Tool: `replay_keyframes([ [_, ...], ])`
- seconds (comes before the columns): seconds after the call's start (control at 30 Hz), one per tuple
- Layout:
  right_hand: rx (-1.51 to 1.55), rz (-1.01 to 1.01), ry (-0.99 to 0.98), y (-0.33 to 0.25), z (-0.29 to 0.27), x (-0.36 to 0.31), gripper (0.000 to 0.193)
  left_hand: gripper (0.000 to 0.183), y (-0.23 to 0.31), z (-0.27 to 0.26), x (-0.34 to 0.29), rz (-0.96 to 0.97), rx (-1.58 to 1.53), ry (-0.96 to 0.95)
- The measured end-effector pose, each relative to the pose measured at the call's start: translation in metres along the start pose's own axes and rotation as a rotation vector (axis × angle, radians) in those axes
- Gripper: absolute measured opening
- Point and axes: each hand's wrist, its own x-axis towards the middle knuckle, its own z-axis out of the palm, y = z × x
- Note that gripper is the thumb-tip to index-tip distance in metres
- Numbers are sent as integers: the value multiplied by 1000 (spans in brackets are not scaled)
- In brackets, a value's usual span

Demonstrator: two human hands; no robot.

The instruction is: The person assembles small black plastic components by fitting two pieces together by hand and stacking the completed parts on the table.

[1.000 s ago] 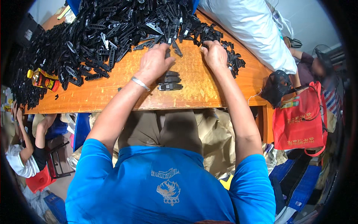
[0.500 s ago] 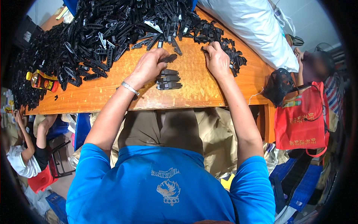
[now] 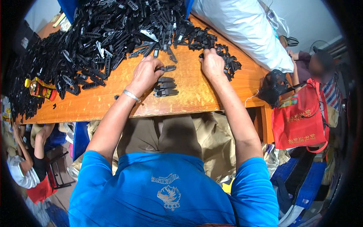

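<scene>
My left hand [image 3: 144, 75], with a silver bracelet at its wrist, has its fingers closed on one end of a long black plastic clip [image 3: 168, 68]. That clip lies crosswise just beyond a short row of three similar black clips [image 3: 165, 86] on the wooden table [image 3: 189, 94]. To the right, my right hand [image 3: 212, 64] is pinched at the edge of a pile of small black plastic pieces [image 3: 231, 64]. A dark small piece [image 3: 201, 55] shows at its fingertips, partly hidden by them.
A large heap of black plastic parts [image 3: 90, 41] covers the table's far left. Beside it lies a yellow-capped bottle [image 3: 39, 89]. A white sack [image 3: 242, 30] rests at far right, near a red bag [image 3: 300, 121]. Other people sit at both sides.
The clip in my left hand has come nearer to the row of three and now lies more level. My right hand stays by the small pieces. The whole view has shifted slightly.
</scene>
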Motion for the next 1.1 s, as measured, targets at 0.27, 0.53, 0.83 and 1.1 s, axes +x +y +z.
replay_keyframes([
  [0.27,137,-99,78,1,2,-12,18,22,2,2,2,41,-30,-61],
  [0.53,195,-191,131,-5,12,-25,9,25,-6,3,0,7,-88,-52],
  [0.83,360,-113,257,-12,3,-42,15,23,-2,1,1,2,-38,-69],
  [1.1,312,-101,27,-50,-12,-67,23,25,-5,3,-1,-42,-78,-81],
])
